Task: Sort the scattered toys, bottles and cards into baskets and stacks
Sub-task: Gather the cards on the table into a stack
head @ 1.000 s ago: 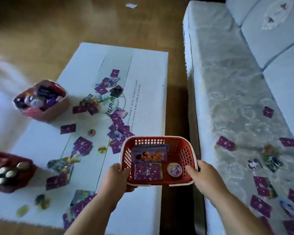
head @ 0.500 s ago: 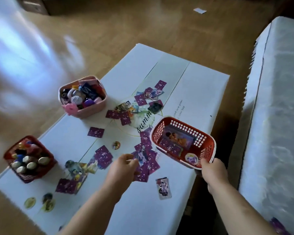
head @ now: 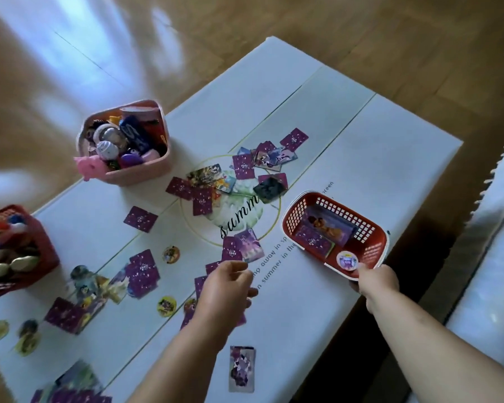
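While right hand (head: 376,282) grips near rim of red basket (head: 373,254), basket is held tilted at right edge of desk (head: 361,158), cards (head: 329,228) and round token (head: 346,260) inside. Left hand (head: 224,289) over scattered purple cards (head: 201,199), fingers (head: 240,270) curled; cannot tell whether grip holds card. Pink basket (head: 137,177) of toys at far left.

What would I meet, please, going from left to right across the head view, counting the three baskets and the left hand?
dark red basket → pink basket → left hand → red card basket
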{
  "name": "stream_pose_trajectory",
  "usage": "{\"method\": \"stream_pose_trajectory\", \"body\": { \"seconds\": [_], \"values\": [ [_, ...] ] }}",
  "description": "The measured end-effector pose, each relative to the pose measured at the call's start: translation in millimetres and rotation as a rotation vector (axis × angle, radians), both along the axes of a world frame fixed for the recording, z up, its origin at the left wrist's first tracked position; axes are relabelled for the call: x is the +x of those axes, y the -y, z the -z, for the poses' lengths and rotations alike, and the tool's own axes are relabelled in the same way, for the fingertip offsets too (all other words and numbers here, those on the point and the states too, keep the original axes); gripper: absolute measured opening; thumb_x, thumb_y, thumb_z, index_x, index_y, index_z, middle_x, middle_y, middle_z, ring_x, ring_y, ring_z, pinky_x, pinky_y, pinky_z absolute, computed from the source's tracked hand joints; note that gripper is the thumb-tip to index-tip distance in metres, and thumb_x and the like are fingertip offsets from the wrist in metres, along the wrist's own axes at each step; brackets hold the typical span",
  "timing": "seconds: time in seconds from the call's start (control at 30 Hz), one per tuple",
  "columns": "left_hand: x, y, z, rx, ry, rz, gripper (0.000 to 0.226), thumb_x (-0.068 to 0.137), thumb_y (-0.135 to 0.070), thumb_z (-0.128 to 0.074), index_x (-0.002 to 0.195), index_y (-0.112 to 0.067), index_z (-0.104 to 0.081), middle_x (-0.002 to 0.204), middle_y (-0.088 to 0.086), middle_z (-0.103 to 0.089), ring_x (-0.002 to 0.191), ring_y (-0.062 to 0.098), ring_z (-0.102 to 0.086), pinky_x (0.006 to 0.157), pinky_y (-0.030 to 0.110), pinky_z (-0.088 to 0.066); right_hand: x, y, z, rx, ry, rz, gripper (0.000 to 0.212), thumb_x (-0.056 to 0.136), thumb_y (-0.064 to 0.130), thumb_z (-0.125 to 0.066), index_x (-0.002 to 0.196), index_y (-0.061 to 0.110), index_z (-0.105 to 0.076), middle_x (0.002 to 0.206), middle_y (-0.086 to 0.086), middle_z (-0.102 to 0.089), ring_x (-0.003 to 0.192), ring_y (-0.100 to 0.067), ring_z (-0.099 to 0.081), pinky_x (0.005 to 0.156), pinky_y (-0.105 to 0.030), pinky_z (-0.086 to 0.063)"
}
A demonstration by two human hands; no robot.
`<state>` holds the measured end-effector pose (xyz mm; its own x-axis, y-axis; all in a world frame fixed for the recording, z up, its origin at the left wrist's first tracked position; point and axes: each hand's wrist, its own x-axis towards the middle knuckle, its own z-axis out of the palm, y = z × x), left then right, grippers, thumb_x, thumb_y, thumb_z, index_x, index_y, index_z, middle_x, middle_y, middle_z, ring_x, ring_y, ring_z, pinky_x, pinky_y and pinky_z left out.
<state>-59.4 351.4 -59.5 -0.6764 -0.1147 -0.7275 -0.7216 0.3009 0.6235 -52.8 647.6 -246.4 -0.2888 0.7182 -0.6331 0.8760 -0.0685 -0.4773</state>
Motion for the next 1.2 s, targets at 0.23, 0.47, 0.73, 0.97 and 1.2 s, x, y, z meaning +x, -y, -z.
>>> {"method": "stream_pose_trajectory", "body": {
  "seconds": [0.23, 0.47, 0.73, 0.97, 1.2],
  "values": [
    [-6.8, -12.8, -7.6, -0.007, -0.013, 0.025, 0.017, 0.094, -0.021, -0.055, 0.11, -0.019, -0.061, 0.083, 0.007, -0.071, 0.084, 0.025, -0.071, 0.077, 0.043, -0.059, -4.3, 30.6, -97.6, 0.056, 0.061, -0.158, 0.028, 0.087, 0.022, -0.061, 0.103, -0.001, -0.062, 0.097, -0.019, -0.068, 0.081, -0.035, -0.064, 0.065, -0.031, -0.049],
    [6.2, -8.0, -33.8, 0.036, -0.074, 0.078, 0.018, 0.094, -0.018, -0.055, 0.111, -0.016, -0.061, 0.087, 0.008, -0.07, 0.082, 0.022, -0.071, 0.079, 0.044, -0.059, 1.8, 46.4, -153.2, 0.133, -0.011, -0.325, 0.03, 0.087, 0.017, -0.063, 0.116, 0.007, -0.058, 0.11, -0.013, -0.067, 0.093, -0.031, -0.065, 0.076, -0.032, -0.051],
    [11.2, 17.3, -58.1, 0.048, -0.133, 0.1, 0.015, 0.094, -0.019, -0.06, 0.107, -0.012, -0.061, 0.09, 0.009, -0.069, 0.079, 0.021, -0.07, 0.08, 0.045, -0.057, -13.4, 85.0, -191.9, 0.169, -0.136, -0.589, 0.041, 0.092, 0.019, -0.055, 0.132, 0.013, -0.049, 0.131, -0.008, -0.056, 0.112, -0.026, -0.057, 0.083, -0.025, -0.041],
    [-48.4, 29.3, -29.1, 0.01, -0.083, -0.017, 0.012, 0.097, -0.013, -0.053, 0.106, -0.016, -0.06, 0.085, 0.01, -0.069, 0.075, 0.02, -0.066, 0.08, 0.046, -0.056, -119.8, 106.5, -164.5, 0.174, -0.177, -0.85, 0.047, 0.09, 0.026, -0.055, 0.135, 0.016, -0.048, 0.133, -0.013, -0.052, 0.114, -0.027, -0.054, 0.095, -0.032, -0.042],
    [-114.8, 39.5, 23.9, -0.015, -0.051, -0.201, 0.021, 0.098, -0.015, -0.052, 0.119, -0.015, -0.058, 0.092, 0.002, -0.068, 0.08, 0.015, -0.068, 0.077, 0.044, -0.057, -249.7, 129.3, -105.6, 0.234, -0.077, -1.114, 0.068, 0.088, 0.039, -0.06, 0.148, 0.022, -0.032, 0.153, -0.011, -0.026, 0.135, -0.03, -0.036, 0.107, -0.037, -0.034]
  ]
}}
